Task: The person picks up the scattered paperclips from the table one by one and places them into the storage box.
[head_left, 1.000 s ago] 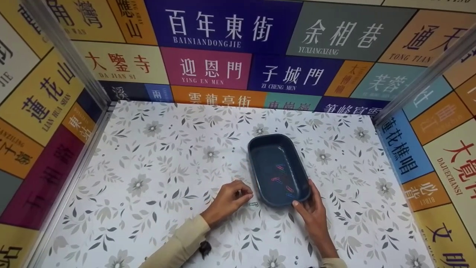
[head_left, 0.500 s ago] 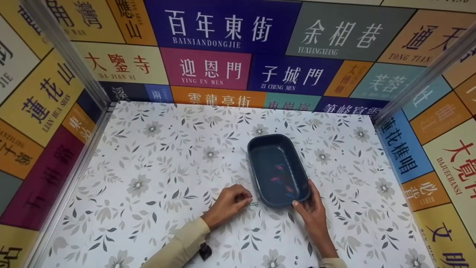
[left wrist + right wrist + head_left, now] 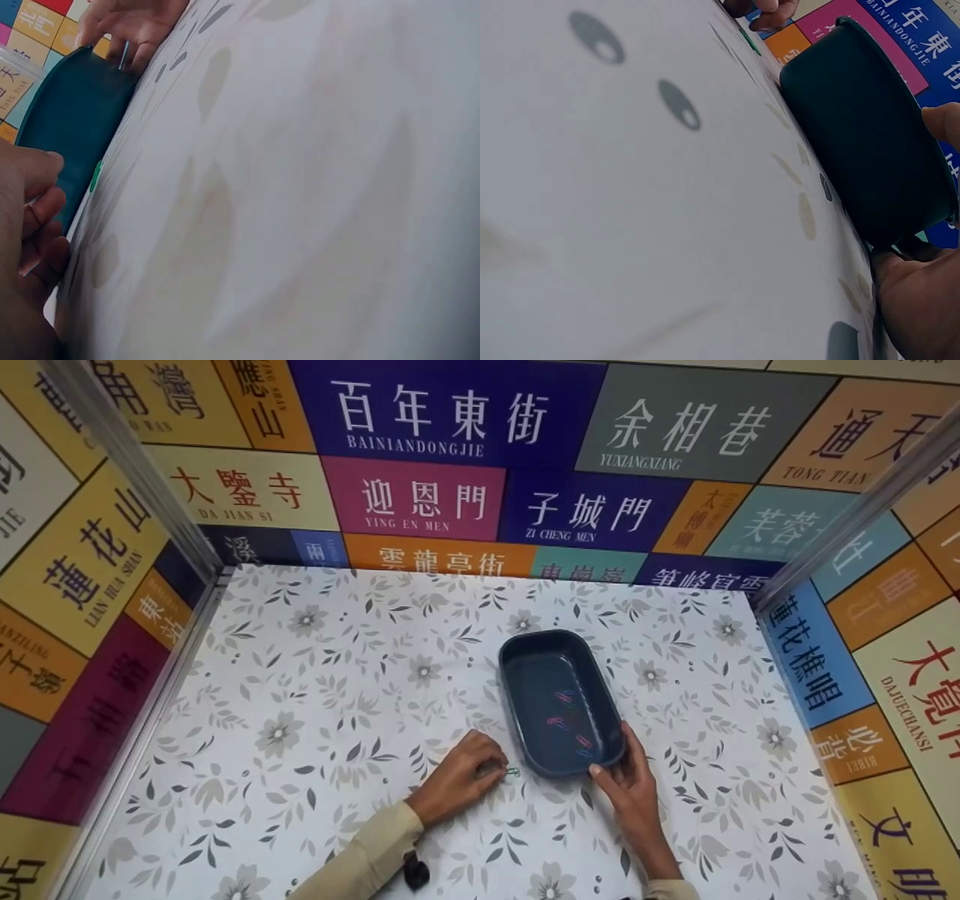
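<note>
My right hand grips the near right corner of a dark blue rectangular tray. Its thumb lies on the rim and the fingers wrap the side. Several pink and blue paper clips lie inside the tray. On the tabletop, just left of the tray, lies a green paper clip. My left hand rests low beside this clip, fingers loosely curled and fingertips almost at it. In the left wrist view, the green clip appears beyond the thumb and fingertips, with thumb and forefinger apart. Whether any finger touches it is hard to tell.
A white tabletop with grey flowers and leaves spreads around the tray. Panels with large printed characters stand along the back and both sides, with metal posts at the corners. A small black object hangs by the left sleeve.
My left hand has lowered slightly, its fingertips coming down level with the green paper clip. The right hand and the tray have stayed in place.
</note>
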`<state>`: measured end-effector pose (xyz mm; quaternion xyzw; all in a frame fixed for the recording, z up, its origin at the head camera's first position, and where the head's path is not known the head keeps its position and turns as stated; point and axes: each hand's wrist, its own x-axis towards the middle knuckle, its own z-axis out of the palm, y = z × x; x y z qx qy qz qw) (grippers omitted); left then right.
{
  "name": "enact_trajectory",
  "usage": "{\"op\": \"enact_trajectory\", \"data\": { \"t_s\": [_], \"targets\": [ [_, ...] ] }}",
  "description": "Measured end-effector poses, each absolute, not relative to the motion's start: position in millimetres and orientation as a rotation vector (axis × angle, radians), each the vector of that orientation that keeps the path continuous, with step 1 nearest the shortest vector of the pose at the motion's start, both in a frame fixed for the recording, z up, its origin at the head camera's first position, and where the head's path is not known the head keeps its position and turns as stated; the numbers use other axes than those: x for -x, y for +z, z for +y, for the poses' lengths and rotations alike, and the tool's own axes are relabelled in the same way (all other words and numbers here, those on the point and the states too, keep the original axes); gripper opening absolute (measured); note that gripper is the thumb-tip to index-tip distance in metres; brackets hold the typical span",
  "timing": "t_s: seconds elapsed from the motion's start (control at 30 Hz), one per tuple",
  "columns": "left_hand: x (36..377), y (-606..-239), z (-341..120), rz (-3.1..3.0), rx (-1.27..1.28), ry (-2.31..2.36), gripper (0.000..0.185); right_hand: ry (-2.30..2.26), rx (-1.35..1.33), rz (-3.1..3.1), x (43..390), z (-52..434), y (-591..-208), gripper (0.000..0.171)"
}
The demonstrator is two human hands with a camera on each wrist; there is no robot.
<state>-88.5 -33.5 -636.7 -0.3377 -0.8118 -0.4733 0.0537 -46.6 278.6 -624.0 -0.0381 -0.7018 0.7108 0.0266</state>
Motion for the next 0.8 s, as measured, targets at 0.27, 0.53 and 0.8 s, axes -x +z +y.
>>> {"op": "enact_trajectory", "data": {
  "t_s": [0.27, 0.53, 0.8],
  "targets": [
    [90.0, -638.8, -32.8, -2.5, 1.109, -1.269, 0.006, 2.179, 0.111, -2.147, 47.3, 278.3, -625.0, 0.091],
    [89.3, -637.7, -29.6, -2.479, 1.127, -1.139, 0.006, 2.19, 0.114, -2.165, 46.9, 278.8, -624.7, 0.092],
    [89.1, -634.1, -27.3, -2.49, 1.15, -1.067, 0.004, 2.197, 0.121, -2.154, 47.0, 278.5, -625.1, 0.092]
  ]
}}
